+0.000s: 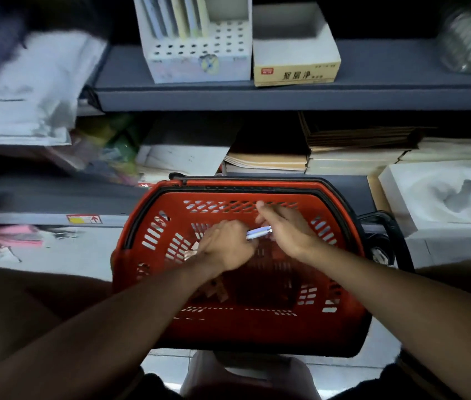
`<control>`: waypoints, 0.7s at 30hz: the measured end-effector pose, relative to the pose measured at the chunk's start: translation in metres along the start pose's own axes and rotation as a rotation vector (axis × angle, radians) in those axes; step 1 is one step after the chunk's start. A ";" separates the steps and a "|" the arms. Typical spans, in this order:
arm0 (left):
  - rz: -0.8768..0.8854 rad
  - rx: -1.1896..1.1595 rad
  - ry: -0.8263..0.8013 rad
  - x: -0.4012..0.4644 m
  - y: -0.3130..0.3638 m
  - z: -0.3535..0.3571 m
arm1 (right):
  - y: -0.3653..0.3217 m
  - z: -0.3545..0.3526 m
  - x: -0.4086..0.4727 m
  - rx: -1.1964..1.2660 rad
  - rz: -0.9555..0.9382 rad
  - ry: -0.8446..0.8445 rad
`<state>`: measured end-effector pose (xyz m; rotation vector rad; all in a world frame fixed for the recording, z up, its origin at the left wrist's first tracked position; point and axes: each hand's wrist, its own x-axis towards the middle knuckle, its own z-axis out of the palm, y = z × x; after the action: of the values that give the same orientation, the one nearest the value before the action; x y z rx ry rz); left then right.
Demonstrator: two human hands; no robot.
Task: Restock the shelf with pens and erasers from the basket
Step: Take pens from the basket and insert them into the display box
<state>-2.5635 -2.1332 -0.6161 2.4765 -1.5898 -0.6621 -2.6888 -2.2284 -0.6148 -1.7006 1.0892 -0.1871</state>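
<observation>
A red plastic basket (341, 235) stands on the floor in front of the shelves. Both my hands reach down into it. My left hand (225, 245) grips the end of some pale blue pens (259, 232). My right hand (286, 226) is beside it, fingers curled at the other end of the pens; what it holds is hidden under the palm. Small pale erasers (192, 252) lie on the basket floor by my left wrist. On the upper shelf (373, 90) stand a white pen holder (199, 44) with holes and an open eraser box (295, 56).
Stacks of notebooks and paper (329, 157) fill the lower shelf behind the basket. A white box (442, 194) sits at the right, white bags (35, 88) and coloured packets at the left. A black wheeled frame (384, 241) stands by the basket's right side.
</observation>
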 end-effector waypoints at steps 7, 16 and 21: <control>-0.025 -0.044 0.128 -0.015 0.012 -0.070 | -0.058 -0.013 -0.017 -0.196 -0.394 0.194; 0.362 0.123 0.449 -0.036 0.005 -0.133 | -0.125 -0.032 -0.008 -0.148 -0.533 0.396; 0.387 0.173 0.573 -0.030 -0.004 -0.159 | -0.168 -0.045 0.000 -0.221 -0.603 0.421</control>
<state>-2.5032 -2.1250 -0.4657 2.0789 -1.8364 0.2282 -2.6201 -2.2544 -0.4569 -2.2204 0.8785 -0.8641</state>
